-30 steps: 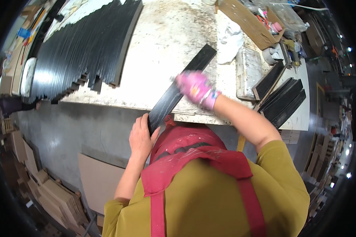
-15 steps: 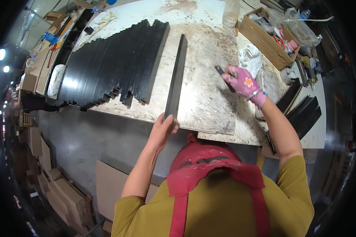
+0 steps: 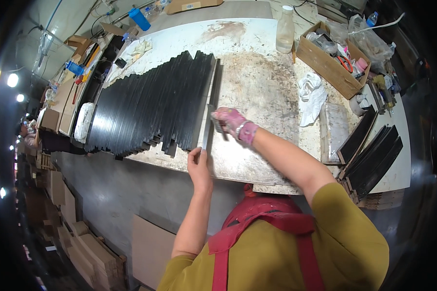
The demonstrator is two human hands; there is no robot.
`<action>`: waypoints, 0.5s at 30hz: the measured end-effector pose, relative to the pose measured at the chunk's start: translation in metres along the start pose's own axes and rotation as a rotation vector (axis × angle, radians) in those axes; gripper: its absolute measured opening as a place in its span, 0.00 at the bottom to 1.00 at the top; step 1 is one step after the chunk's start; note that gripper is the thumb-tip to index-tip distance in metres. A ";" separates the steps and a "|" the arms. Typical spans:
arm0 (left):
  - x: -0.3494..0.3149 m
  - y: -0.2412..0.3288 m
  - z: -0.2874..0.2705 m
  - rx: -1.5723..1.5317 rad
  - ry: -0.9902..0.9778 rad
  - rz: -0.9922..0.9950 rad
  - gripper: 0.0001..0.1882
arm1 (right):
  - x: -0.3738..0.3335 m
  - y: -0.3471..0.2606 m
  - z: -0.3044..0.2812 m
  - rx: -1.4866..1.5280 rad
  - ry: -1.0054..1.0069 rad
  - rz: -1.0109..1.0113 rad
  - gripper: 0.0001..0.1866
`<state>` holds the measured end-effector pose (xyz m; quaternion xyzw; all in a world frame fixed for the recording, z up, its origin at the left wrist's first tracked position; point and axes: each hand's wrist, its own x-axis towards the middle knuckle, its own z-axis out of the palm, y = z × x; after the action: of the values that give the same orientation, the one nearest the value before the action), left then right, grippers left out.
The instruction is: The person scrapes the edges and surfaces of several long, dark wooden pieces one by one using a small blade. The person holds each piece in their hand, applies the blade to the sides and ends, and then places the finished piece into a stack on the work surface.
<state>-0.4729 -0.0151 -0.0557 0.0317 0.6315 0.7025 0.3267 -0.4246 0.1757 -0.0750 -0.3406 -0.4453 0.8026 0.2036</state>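
Observation:
A long dark strip (image 3: 215, 82) lies on the worktable just right of a wide row of black strips (image 3: 150, 104) packed side by side. My bare left hand (image 3: 200, 167) is closed on the strip's near end at the table's front edge. My right hand (image 3: 234, 122), in a pink glove, is closed over the strip's middle, slightly blurred. In its fingers is a small dark flat tool (image 3: 224, 134), mostly hidden by the glove, so its exact kind does not show.
Stained board covers the worktable (image 3: 262, 97). Right of it are a white cloth (image 3: 311, 97), a wrapped flat block (image 3: 332, 133) and more dark pieces (image 3: 374, 155). A cardboard box (image 3: 331, 65) of supplies and a bottle (image 3: 285, 31) stand farther back. Another person (image 3: 48, 140) is at far left.
My right hand has come left from beside the cloth onto the strip, bringing the tool. The strip now lies closer to the black row, still held by my left hand. The view has shifted.

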 end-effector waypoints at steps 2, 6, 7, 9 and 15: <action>0.008 -0.010 -0.022 0.443 -0.061 0.365 0.13 | 0.011 0.004 0.023 0.245 -0.018 -0.033 0.07; -0.026 0.002 -0.029 0.521 0.016 0.497 0.09 | 0.025 0.000 0.030 -0.345 0.103 -0.236 0.11; -0.033 0.004 -0.032 0.513 -0.014 0.503 0.10 | 0.022 -0.009 0.040 -0.411 0.108 -0.208 0.10; -0.027 0.004 -0.036 0.586 -0.187 0.442 0.11 | 0.022 -0.021 0.047 -0.462 0.129 -0.254 0.10; 0.032 -0.025 -0.019 0.702 -0.466 0.503 0.20 | 0.064 0.001 0.002 -1.359 0.119 -0.704 0.06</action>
<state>-0.4961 -0.0163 -0.0944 0.4479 0.7130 0.4785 0.2489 -0.4697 0.2141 -0.0988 -0.2717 -0.9113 0.2208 0.2167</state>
